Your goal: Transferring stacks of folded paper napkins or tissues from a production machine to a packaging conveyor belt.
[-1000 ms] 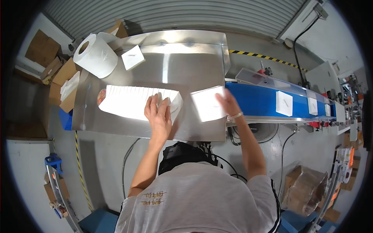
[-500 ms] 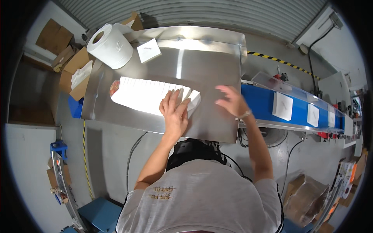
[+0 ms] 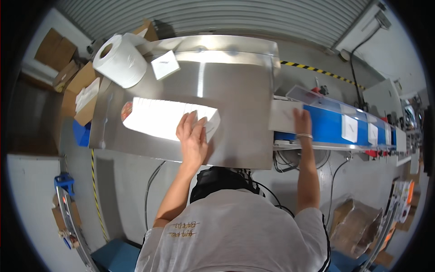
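A row of white flat square packets (image 3: 156,119) stands packed on edge across the steel table. My left hand (image 3: 193,138) lies over its right end, fingers stretched and slightly apart, touching the packets. At the table's right edge, my right hand (image 3: 302,122) grips a single white square packet (image 3: 282,116) by its right side. That packet lies over the near end of the blue conveyor belt (image 3: 324,123), and motion blurs the hand a little. Farther along the belt lie several more packets, the closest one (image 3: 349,128) apart from my hand. A reddish piece (image 3: 126,111) shows at the row's left end.
On the steel table (image 3: 240,81) stand a large white paper roll (image 3: 120,61) and a loose white packet (image 3: 165,65) at the back left. An open cardboard box (image 3: 81,97) adjoins the left edge. A clear guard (image 3: 312,96) runs along the belt's far side.
My right hand has moved right, from above the table to the belt, and now holds a packet. The row's right end looks tighter. The packets on the belt sit farther right.
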A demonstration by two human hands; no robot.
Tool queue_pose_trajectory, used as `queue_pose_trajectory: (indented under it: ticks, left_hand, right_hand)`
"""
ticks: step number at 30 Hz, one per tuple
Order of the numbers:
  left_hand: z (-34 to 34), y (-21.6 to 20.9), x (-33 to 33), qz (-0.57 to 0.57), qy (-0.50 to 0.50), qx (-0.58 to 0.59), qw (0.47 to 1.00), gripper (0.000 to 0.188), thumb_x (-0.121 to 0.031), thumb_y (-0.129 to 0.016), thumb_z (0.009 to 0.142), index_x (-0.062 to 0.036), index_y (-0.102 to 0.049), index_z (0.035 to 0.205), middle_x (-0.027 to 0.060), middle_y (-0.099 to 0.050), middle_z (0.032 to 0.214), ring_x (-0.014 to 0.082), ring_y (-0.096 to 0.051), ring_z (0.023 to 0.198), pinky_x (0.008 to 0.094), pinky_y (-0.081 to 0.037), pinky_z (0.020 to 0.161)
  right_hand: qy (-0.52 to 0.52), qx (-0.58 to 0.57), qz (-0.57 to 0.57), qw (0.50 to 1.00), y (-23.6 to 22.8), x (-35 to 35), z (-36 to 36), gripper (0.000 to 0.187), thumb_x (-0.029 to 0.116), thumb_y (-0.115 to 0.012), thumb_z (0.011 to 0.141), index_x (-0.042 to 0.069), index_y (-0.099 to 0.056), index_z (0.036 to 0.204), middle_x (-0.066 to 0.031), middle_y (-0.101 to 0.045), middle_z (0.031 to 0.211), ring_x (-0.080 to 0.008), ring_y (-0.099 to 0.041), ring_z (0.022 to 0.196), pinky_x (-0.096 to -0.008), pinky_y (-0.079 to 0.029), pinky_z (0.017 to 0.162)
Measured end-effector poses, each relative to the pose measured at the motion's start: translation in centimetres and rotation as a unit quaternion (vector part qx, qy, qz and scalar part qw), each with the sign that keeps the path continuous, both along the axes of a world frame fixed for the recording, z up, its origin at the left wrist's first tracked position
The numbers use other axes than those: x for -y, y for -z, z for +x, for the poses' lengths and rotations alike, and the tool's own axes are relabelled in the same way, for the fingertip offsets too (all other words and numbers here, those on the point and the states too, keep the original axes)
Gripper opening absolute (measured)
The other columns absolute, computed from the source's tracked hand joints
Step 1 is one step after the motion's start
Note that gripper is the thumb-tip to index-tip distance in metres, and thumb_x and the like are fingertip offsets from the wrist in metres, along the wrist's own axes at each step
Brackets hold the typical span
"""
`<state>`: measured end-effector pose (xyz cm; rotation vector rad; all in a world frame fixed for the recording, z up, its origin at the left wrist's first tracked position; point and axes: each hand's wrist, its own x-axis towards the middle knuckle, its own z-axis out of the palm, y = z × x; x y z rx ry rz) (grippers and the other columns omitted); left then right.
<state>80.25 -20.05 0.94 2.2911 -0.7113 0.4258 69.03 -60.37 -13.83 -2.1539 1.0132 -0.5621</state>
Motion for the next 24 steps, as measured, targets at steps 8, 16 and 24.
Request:
queue_pose_trajectory:
  ticks: [8,16,24]
  left_hand:
    - [-0.3,-0.7,-0.2,0.012,0.011,-0.006,1.000,0.033,0.006,-0.062,0.073,-0.0080,-0.069,0.102,0.0133,-0.045,0.135,0.0378,-0.034,0.130,0.0495,-0.023,0.107]
    - [0.4,-1.0,0.1,0.019,0.002,-0.015,1.000,0.040,-0.009,-0.065,0.079,-0.0094,-0.062,0.119,0.0186,-0.035,0.143,0.0422,-0.026,0.134,0.0541,-0.020,0.107]
    - [1.0,0.0,-0.9,0.008,-0.025,0.017,1.000,0.033,0.004,-0.063,0.076,-0.0067,-0.067,0.107,0.0139,-0.049,0.131,0.0389,-0.040,0.124,0.0481,-0.031,0.103]
  right_hand:
    - [-0.348,0.047,-0.058,0.934,-9.7,-10.3,4.4,0.051,0.017,-0.076,0.073,0.010,-0.055,0.119,-0.0139,-0.059,0.114,-0.0307,-0.059,0.101,-0.0393,-0.049,0.086]
    - [-0.512,0.050,0.313,0.798,-9.4,-18.2,9.8,0.048,0.016,-0.070,0.085,0.002,-0.049,0.126,-0.0052,-0.058,0.111,-0.0115,-0.055,0.098,-0.0265,-0.046,0.084]
    - [-0.041,-0.071,0.077,0.994,-3.9,-4.1,1.7,0.029,0.033,-0.064,0.089,0.005,-0.061,0.097,-0.0095,-0.068,0.089,-0.0255,-0.064,0.082,-0.0388,-0.050,0.073]
